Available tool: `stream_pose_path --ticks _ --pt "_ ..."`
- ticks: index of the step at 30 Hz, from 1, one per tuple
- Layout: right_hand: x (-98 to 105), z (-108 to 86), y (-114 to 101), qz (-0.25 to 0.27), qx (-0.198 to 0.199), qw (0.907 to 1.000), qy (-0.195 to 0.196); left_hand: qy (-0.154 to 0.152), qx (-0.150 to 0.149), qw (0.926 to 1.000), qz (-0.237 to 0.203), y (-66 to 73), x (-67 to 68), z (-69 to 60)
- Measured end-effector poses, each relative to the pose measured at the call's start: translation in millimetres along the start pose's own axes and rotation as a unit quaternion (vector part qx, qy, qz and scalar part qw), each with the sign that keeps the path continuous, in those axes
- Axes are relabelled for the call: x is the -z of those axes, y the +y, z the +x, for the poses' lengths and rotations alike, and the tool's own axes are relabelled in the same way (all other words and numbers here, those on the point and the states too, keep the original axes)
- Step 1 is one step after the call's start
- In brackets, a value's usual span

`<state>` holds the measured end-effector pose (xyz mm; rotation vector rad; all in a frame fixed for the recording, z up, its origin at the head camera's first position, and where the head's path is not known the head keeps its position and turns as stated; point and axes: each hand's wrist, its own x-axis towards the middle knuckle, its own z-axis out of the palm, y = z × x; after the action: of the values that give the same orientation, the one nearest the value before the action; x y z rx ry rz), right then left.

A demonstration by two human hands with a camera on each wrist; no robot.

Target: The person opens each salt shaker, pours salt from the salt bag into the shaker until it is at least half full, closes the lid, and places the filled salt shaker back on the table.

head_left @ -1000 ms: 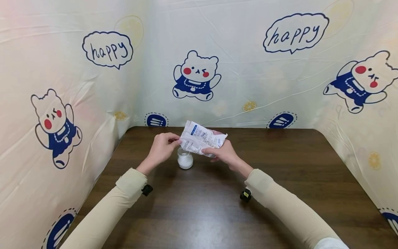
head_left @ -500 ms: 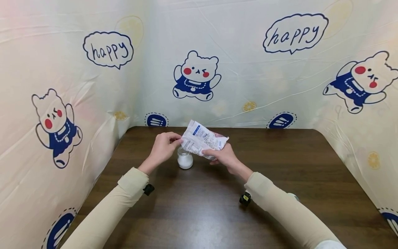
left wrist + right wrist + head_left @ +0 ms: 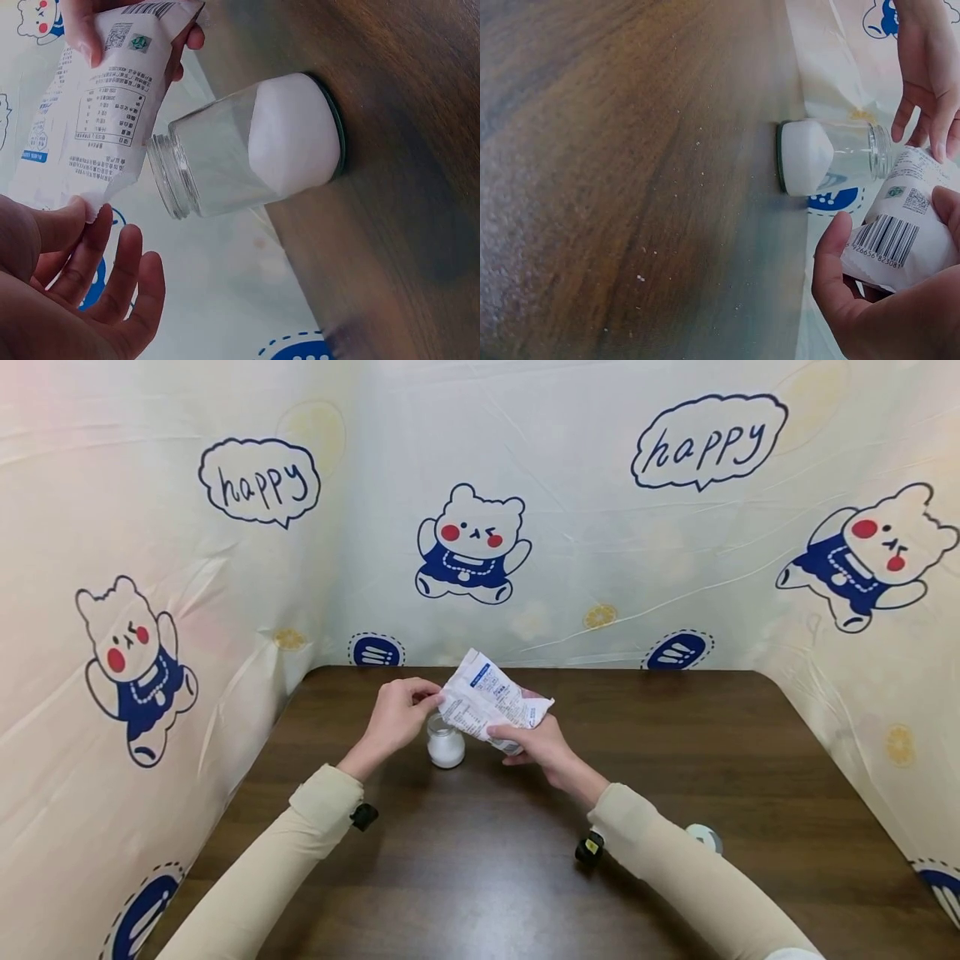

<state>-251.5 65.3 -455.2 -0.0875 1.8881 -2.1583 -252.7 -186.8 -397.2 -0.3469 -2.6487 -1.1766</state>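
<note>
A white printed packet [image 3: 487, 697] is held slantwise over a small glass jar [image 3: 446, 746] that stands upright on the table. White granular material [image 3: 292, 135] fills the lower part of the jar, heaped to a peak in the right wrist view. The jar's threaded mouth is uncovered, right beside the packet's lower corner. My left hand [image 3: 393, 718] pinches that corner between thumb and forefinger, the other fingers spread loosely. With thumb on one side and fingers on the other, my right hand [image 3: 540, 743] grips the packet's body near its barcode end. The packet's opening is hidden.
A round whitish lid-like object [image 3: 705, 838] lies on the dark wooden table [image 3: 480, 877], partly behind the right sleeve. Small white grains [image 3: 641, 278] are scattered on the tabletop. A printed curtain [image 3: 570, 543] encloses the back and sides.
The packet has tilted more steeply, its right end lowered along with my right hand. My left hand keeps its pinch. The round object has come into view as the right forearm shifted.
</note>
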Motion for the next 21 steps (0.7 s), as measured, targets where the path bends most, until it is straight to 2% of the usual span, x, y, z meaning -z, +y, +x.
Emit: stream_pose_path --ticks 4,14,21 --pt "-0.4 -2.4 3.1 0.000 -0.003 1.0000 0.001 0.000 0.005 1.0000 -0.005 0.6 -2.0 -2.1" --pt "-0.3 -5.3 6.4 0.006 -0.003 1.0000 0.002 0.014 -0.006 0.9998 -0.013 5.4 -6.7 2.1" --pt "0.7 -8.5 10.4 0.014 0.001 0.9996 0.022 0.014 -0.007 0.9997 -0.021 10.7 -12.0 5.5"
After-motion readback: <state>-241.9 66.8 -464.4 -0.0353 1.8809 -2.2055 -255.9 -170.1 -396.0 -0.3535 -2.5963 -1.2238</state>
